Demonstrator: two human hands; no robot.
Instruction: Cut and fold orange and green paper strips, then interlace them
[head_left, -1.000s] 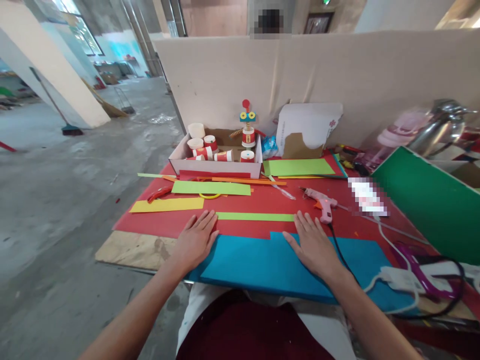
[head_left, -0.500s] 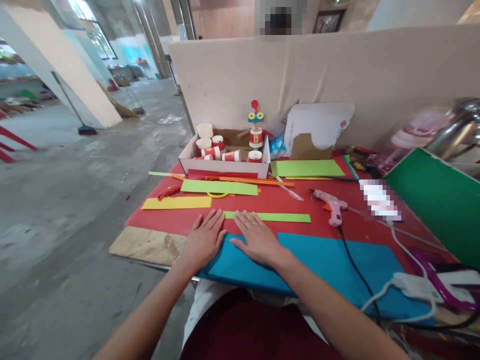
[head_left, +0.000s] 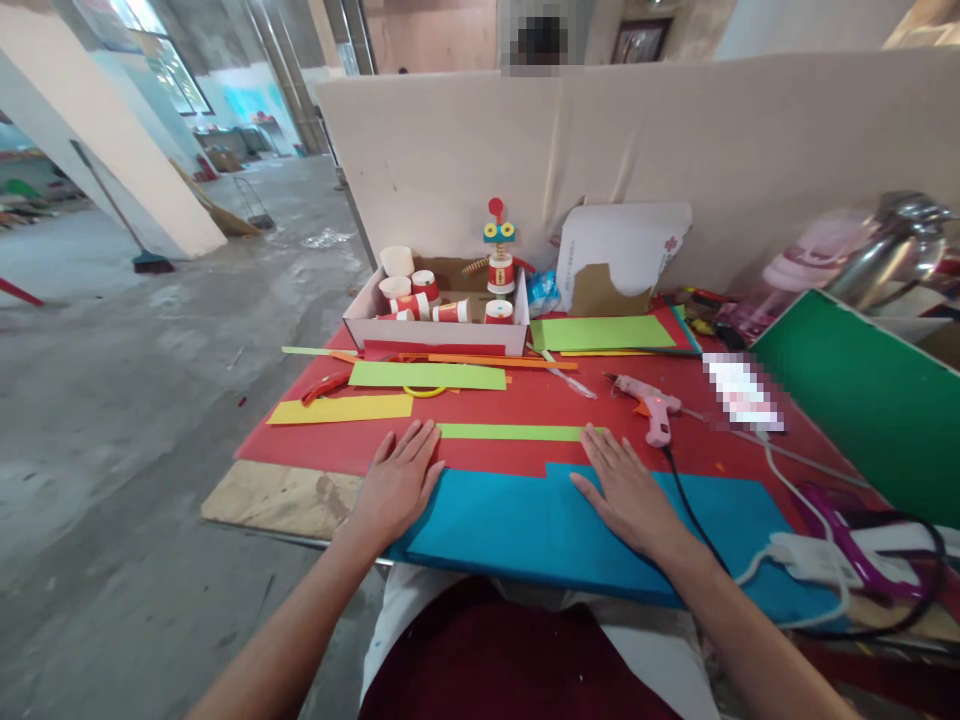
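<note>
A narrow green paper strip lies flat across the red table cover. My left hand rests flat on its left end, fingers stretched out. On its right end lies my right hand, palm down with fingers extended. Blue paper sheets spread under and between my hands along the near edge. Beyond the strip are a wider light green paper piece and a yellow paper strip. A pink glue gun lies just past my right hand.
A box at the back holds several paper cups and a cup figure. Red-handled scissors lie at left. A green board, a power strip and cables crowd the right. A person's head shows, blurred, behind the partition.
My right hand has slid rightward along the green strip to its right end, uncovering the middle. My left hand stays on the left end. The view has shifted slightly.
</note>
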